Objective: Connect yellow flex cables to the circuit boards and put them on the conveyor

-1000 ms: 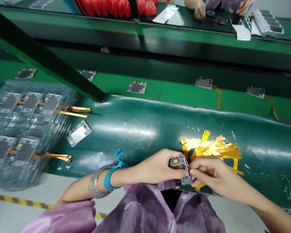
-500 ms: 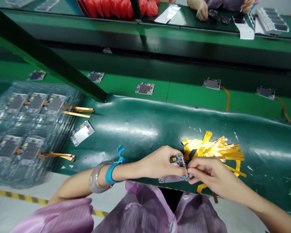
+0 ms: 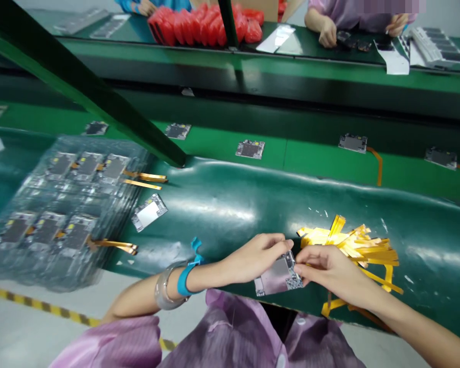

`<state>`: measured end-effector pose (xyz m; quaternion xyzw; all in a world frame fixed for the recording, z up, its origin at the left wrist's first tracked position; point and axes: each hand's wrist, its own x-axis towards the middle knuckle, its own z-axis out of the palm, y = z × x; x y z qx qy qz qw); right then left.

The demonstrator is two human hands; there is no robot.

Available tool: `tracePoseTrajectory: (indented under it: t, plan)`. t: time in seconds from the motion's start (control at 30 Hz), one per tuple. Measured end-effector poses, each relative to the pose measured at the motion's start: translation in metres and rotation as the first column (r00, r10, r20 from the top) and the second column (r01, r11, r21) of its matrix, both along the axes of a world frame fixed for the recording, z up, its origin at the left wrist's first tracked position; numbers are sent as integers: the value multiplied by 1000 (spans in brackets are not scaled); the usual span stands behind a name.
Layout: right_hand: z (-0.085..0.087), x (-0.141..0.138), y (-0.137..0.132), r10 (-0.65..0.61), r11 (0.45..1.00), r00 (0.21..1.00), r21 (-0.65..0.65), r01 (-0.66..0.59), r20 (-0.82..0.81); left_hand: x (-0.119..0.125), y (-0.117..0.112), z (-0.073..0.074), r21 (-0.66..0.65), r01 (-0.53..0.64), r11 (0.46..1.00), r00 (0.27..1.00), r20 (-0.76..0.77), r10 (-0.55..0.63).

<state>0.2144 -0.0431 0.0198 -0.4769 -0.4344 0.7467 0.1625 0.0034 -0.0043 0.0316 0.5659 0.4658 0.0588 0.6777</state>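
My left hand grips a small circuit board by its upper edge, metal shield face up, just above the near edge of the dark green mat. My right hand pinches the board's right corner with thumb and forefinger, and a yellow flex strip hangs below it. A pile of yellow flex strips lies on the mat right behind my right hand. On my left wrist sit a blue band and a clear bangle.
A clear blister tray with several boards stands at the left; a loose board lies beside it. Boards ride the green conveyor, among them one board. Across it, other people's hands work near red bags.
The board has turned in my hands from component side up to its flat metal shield showing. My view has shifted a little, bringing the far bench lower in the picture.
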Motion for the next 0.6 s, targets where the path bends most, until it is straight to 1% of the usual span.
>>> tracePoseTrajectory:
  t: [0.07, 0.13, 0.2, 0.27, 0.3, 0.33, 0.4, 0.43, 0.47, 0.5, 0.53, 0.57, 0.6]
  plan:
    - [-3, -5, 12, -1, 1000, 1000, 10, 1, -6, -12, -1, -6, 10, -62, 998, 998, 26, 62]
    - [-4, -7, 32, -32, 998, 1000, 47, 32, -1, -29, -2, -16, 3, -186, 983, 978, 99, 185]
    - [-2, -6, 57, -115, 988, 993, 106, 113, 14, -47, -2, -26, -33, -324, 946, 927, 191, 324]
    - [3, -7, 81, -203, 968, 979, 154, 199, 14, -64, -3, -33, -50, -424, 904, 874, 240, 423]
    - [6, -9, 90, -218, 962, 976, 170, 212, 13, -71, -3, -33, -22, -462, 887, 858, 244, 453]
    - [10, -12, 97, -202, 964, 979, 178, 196, 13, -76, -4, -32, 42, -501, 865, 845, 238, 478]
    - [17, -21, 102, -84, 982, 996, 170, 79, 21, -81, -4, -23, 230, -548, 804, 834, 218, 506]
    - [20, -27, 100, 1, 988, 1000, 152, -4, 19, -80, -4, -17, 302, -531, 792, 847, 212, 487]
    - [22, -33, 96, 85, 988, 996, 129, -85, 9, -78, -3, -11, 330, -481, 813, 877, 204, 436]
    - [24, -39, 90, 156, 982, 988, 110, -155, -3, -75, -2, -5, 311, -399, 862, 915, 191, 355]
    - [25, -43, 83, 199, 974, 980, 115, -197, -5, -71, -1, 0, 263, -304, 916, 948, 182, 263]
    - [25, -45, 74, 203, 965, 979, 164, -203, 20, -65, 0, 3, 205, -227, 952, 965, 181, 191]
    - [24, -46, 65, 160, 947, 984, 269, -174, 74, -60, -1, 5, 167, -196, 966, 969, 181, 166]
